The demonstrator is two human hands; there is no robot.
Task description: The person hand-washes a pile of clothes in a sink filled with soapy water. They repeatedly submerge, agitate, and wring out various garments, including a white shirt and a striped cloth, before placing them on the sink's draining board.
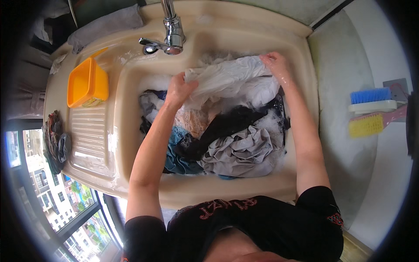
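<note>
A wet white garment (230, 73) is stretched between my two hands at the back of a beige laundry sink (131, 131). My left hand (180, 88) grips its left end, and my right hand (275, 65) pinches its upper right end. Part of the white cloth hangs down among the laundry in soapy water. Below it lie a black garment (229, 126), a crumpled light grey garment (242, 152), a teal cloth (181, 160) and a peach-coloured cloth (193, 122) under suds. A grey cloth (150, 103) is at the basin's left side.
A chrome faucet (173, 36) stands behind the basin. On the left ledge are a yellow plastic container (93, 82), a ribbed washboard area (88, 137) and bunched dark cloths (55, 140). A grey towel (108, 28) lies along the back rim. Blue-bristled (371, 96) and yellow-bristled (366, 125) brushes hang at right.
</note>
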